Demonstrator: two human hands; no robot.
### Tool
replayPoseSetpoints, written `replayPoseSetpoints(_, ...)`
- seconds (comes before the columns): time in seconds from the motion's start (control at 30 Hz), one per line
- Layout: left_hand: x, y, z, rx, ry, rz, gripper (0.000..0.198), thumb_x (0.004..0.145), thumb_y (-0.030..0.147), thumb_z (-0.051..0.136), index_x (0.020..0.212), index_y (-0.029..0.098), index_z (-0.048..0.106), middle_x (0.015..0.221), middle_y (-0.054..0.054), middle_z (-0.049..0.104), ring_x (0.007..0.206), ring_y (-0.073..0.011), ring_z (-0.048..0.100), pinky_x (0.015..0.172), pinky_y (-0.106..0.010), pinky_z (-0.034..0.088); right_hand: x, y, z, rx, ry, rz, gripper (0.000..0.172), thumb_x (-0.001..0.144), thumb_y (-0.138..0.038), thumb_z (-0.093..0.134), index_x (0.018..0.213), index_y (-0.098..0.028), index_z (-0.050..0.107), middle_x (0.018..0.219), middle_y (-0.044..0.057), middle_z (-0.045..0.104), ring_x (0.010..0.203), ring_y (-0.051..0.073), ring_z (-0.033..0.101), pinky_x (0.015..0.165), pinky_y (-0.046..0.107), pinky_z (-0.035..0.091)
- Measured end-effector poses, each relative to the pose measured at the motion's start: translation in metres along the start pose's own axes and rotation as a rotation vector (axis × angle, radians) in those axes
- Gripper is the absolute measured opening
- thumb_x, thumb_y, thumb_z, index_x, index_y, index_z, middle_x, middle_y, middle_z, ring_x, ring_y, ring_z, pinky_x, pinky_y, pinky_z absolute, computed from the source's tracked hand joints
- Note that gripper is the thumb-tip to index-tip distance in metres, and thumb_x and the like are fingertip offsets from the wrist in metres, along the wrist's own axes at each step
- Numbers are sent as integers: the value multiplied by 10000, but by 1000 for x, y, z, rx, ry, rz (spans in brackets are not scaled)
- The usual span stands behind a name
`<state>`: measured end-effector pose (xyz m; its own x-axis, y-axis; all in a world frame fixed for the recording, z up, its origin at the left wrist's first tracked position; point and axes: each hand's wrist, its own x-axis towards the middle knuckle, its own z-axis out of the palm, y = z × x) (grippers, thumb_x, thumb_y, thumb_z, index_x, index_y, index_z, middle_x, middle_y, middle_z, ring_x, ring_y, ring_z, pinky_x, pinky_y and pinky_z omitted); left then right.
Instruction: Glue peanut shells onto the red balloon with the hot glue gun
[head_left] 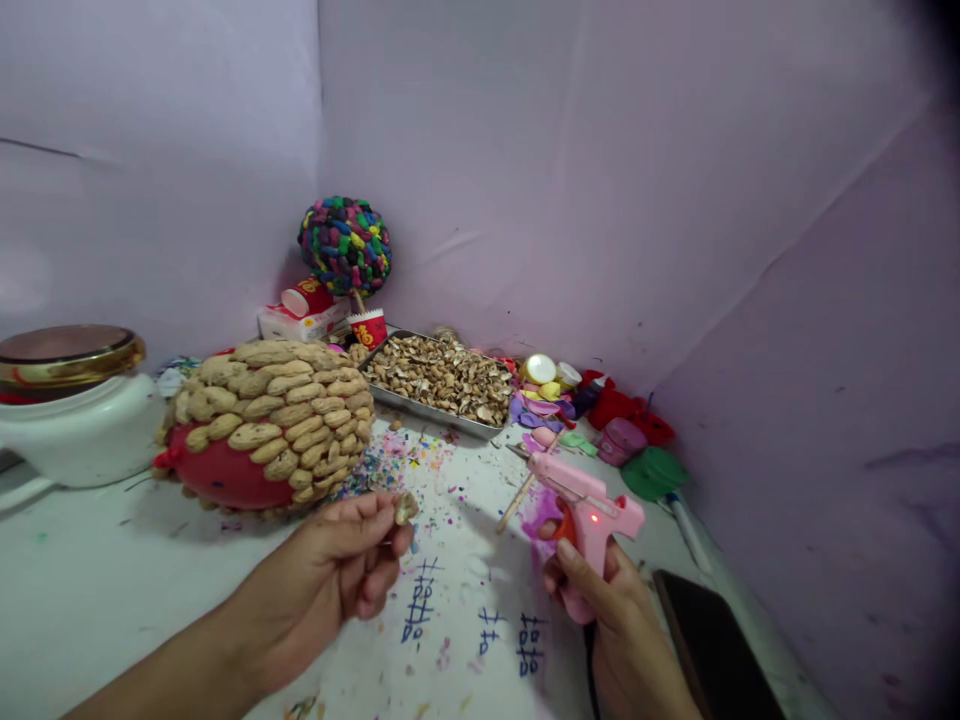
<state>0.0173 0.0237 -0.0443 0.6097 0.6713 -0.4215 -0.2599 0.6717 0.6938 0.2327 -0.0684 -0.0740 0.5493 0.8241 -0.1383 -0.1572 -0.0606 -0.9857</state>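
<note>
Between thumb and fingertips, my left hand (337, 560) pinches a small piece of peanut shell (405, 509). My right hand (611, 595) is wrapped round a pink hot glue gun (581, 490); a small red light glows on its side, and its nozzle points left and slightly up. Beyond my left hand lies a red balloon (225, 473), much of its surface covered with rows of peanut shells (292, 400). A metal tray (450, 417) heaped with shell halves (450, 375) stands farther back.
A white pot (82, 430) stands at left. Behind are a multicoloured ball (345, 245) on a stick and red paper cups (367, 328). Balloons, a green lid (652, 472) and a pink tub (621, 441) lie back right. A phone (712, 645) rests near my right hand; a wooden stick (517, 503) lies behind the glue gun.
</note>
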Motion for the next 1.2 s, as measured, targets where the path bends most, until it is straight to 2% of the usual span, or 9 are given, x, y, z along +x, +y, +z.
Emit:
replayPoseSetpoints(0.1, 10, -10, -3, -114, 36, -160, 133, 731, 192, 616, 734, 153, 489, 656, 29, 518, 410, -26, 399, 365, -135, 268, -7, -2, 7, -31, -87, -3, 395, 678, -469, 672, 923, -165, 614, 549, 0, 594, 497, 119, 497, 458, 205, 353)
replayPoseSetpoints(0.2, 17, -16, -6, -162, 73, -220, 95, 736, 172, 599, 751, 131, 515, 635, 28, 509, 396, -19, 397, 354, -123, 267, -15, -4, 14, -103, -157, -8, 378, 693, -479, 651, 906, -170, 604, 551, -1, 592, 498, 127, 496, 459, 213, 342)
replayPoseSetpoints(0.43, 25, -10, -10, -246, 128, -198, 50, 756, 141, 565, 748, 110, 526, 592, 26, 500, 372, -20, 392, 334, -115, 271, -25, 2, 20, -153, -194, -63, 356, 673, -507, 642, 783, -170, 620, 485, -27, 509, 438, 116, 414, 438, 231, 305)
replayPoseSetpoints(0.6, 25, -10, -11, -245, 132, -210, 47, 756, 136, 552, 734, 101, 530, 582, 18, 509, 372, -21, 392, 333, -114, 269, -27, 10, 23, -186, -228, -56, 349, 663, -503, 652, 732, -161, 629, 543, -23, 487, 456, 107, 406, 425, 225, 321)
replayPoseSetpoints(0.87, 23, -13, -8, -201, 134, -207, 8, 721, 105, 547, 720, 98, 543, 576, 13, 515, 363, -20, 376, 328, -117, 258, -28, 15, 23, -213, -282, -59, 345, 691, -498, 631, 698, -156, 584, 554, -31, 452, 483, 102, 375, 444, 222, 302)
replayPoseSetpoints(1.2, 19, -12, -5, -176, 109, -199, 48, 716, 124, 572, 734, 118, 527, 572, 25, 507, 363, -18, 363, 333, -118, 237, -27, 17, 21, -212, -280, -69, 320, 693, -475, 636, 726, -159, 595, 544, -46, 406, 471, 98, 344, 429, 216, 282)
